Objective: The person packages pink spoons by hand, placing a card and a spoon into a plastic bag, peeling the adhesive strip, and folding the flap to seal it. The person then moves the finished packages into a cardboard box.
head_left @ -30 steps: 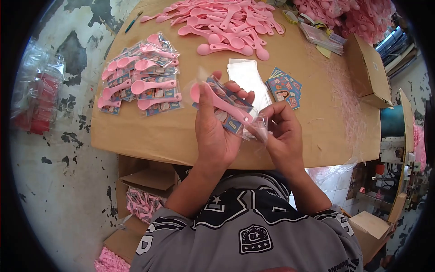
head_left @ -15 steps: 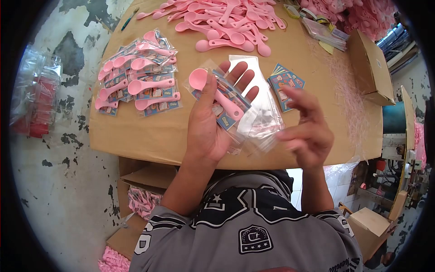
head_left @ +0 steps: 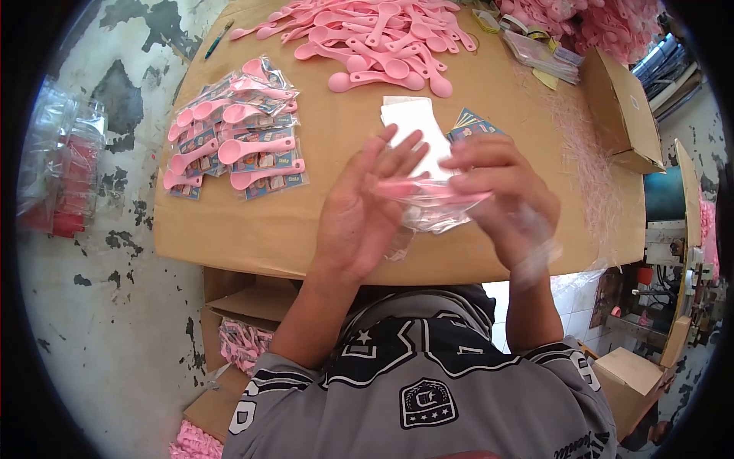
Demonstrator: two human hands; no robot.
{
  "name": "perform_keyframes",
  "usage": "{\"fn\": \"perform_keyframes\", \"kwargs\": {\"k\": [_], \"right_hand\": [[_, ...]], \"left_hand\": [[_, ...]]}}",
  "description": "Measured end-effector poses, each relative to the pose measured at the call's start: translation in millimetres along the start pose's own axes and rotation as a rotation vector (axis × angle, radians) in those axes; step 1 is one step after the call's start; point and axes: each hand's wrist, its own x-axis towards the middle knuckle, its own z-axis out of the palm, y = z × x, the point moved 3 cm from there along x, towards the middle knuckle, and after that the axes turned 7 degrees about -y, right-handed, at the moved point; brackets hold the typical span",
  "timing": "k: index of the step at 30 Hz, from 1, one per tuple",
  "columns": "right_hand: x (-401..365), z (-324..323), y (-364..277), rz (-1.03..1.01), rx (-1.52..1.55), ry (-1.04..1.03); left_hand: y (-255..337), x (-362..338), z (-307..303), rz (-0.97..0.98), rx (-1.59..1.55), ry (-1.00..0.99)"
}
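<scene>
A clear bag with a pink spoon (head_left: 428, 191) is held up between my two hands, blurred by motion. My left hand (head_left: 363, 199) has its fingers apart, its palm facing the bag and touching or close to its left end. Fingers of my right hand (head_left: 508, 199) are closed on the bag's right end, with loose clear film hanging by the wrist. Under the hands lies a stack of white-backed clear bags (head_left: 417, 126). Blue printed cards (head_left: 475, 126) are fanned out behind my right hand, partly covered by it.
Packed spoons (head_left: 256, 145) lie in a pile at the left of the table (head_left: 229, 237). Loose pink spoons (head_left: 390, 46) are heaped at the back. A cardboard box (head_left: 623, 115) and clear packets (head_left: 543, 57) stand at the right.
The bagged spoon has turned from slanting in my left hand to nearly level between both hands. My left fingers have loosened, and my right hand has moved in and taken hold of it.
</scene>
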Motion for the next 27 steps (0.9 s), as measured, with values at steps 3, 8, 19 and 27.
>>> {"fn": "perform_keyframes", "kwargs": {"k": [3, 8, 19, 27], "right_hand": [[-4.4, -5.1, -1.6, 0.245, 0.197, 0.126], [-14.3, 2.6, 6.6, 0.535, 0.34, 0.025], [-9.4, -16.8, -2.7, 0.051, -0.6, 0.27], [-1.9, -0.4, -4.6, -0.014, -0.721, 0.308]], "left_hand": [[7.8, 0.2, 5.5, 0.012, 0.197, -0.139], [-2.0, -3.8, 23.1, -0.041, 0.67, -0.209], [-20.1, -8.9, 29.1, 0.11, 0.815, -0.047], [-26.3, -18.6, 33.7, 0.172, 1.164, -0.076]]}}
